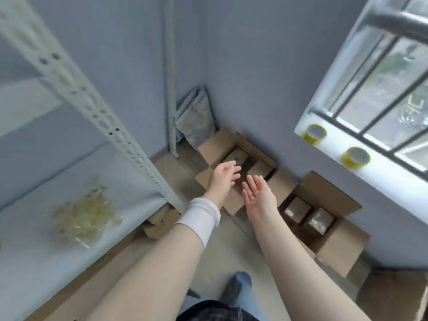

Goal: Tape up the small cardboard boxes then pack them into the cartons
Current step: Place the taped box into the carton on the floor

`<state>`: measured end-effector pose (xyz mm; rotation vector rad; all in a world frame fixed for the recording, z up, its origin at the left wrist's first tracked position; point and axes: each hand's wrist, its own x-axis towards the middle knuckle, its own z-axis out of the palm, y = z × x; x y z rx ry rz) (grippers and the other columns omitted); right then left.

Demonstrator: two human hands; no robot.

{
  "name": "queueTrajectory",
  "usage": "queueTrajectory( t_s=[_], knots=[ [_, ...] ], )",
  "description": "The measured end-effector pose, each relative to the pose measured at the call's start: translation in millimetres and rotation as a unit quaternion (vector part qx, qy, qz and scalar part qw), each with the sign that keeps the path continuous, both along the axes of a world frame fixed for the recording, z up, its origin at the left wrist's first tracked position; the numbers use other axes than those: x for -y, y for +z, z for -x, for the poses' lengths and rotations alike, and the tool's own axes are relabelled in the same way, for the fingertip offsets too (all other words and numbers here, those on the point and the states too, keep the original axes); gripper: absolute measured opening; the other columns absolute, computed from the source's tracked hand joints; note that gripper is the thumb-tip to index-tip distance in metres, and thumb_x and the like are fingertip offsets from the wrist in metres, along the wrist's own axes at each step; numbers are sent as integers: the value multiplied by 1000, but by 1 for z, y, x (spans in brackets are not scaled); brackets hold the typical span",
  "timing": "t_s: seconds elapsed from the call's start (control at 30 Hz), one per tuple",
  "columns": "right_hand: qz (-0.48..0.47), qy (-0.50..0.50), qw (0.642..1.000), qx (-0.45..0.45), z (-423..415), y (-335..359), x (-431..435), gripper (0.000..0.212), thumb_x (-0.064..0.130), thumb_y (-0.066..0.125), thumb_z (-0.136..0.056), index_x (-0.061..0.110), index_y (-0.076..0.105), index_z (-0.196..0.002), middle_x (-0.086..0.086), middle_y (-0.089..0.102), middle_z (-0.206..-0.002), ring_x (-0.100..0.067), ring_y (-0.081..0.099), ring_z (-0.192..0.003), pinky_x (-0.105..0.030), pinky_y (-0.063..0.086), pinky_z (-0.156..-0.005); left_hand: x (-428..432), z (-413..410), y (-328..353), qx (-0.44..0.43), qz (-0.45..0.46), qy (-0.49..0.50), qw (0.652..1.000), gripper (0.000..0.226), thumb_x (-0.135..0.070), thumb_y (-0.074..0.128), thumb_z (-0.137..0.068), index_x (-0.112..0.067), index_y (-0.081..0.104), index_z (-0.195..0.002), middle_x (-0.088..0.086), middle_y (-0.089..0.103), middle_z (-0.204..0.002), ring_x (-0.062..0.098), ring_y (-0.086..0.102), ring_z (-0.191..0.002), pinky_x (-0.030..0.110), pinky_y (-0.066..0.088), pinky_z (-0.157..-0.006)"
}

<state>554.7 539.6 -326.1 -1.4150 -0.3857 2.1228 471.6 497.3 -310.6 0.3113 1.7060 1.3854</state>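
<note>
Two open cartons stand on the floor by the wall. The far carton [214,144] holds two small taped boxes [260,169], one deeper inside [236,156]. The near carton [335,242] holds two taped small boxes [297,208] side by side. My left hand [222,176] and my right hand [259,196] both hover over the far carton with fingers straight and palms facing each other. Neither hand holds anything.
A grey metal shelf [76,86] rises at the left, with a heap of used clear tape [81,215] on its board. Two yellowish tape rolls [315,133] [355,157] sit on the windowsill. Grey packets [196,117] lean in the corner. A cardboard piece [159,223] lies under the shelf.
</note>
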Motion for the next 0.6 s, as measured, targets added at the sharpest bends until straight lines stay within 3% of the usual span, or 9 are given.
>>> queueTrajectory(
  t_s=[0.17,0.33,0.43,0.6],
  knots=[
    [-60,67,995,-31,83,70,78,34,24,44,-99,9,52,-127,-3,58,-127,-19,56,-113,-24,41,-90,93,69,64,-79,-100,117,985,26,-8,34,-99,-11,53,-118,10,61,-122,12,59,-92,16,43,-73],
    [-127,114,980,-99,160,139,195,17,22,49,-96,16,62,-106,6,60,-88,-7,56,-74,-17,41,-63,226,132,134,-169,-194,191,947,22,-4,38,-98,-12,55,-108,1,64,-102,5,60,-84,8,43,-68],
    [-168,166,962,-139,201,178,255,13,22,51,-95,22,63,-89,8,61,-85,-6,54,-69,-16,41,-58,299,165,176,-227,-234,227,918,21,-2,39,-97,-9,55,-108,2,63,-99,7,60,-83,9,44,-69],
    [-228,277,910,-209,277,242,333,12,24,52,-95,22,62,-90,9,61,-83,-6,54,-67,-16,39,-57,389,222,238,-301,-250,267,881,21,-4,39,-98,-11,55,-108,1,63,-101,9,60,-86,13,43,-71]
  ],
)
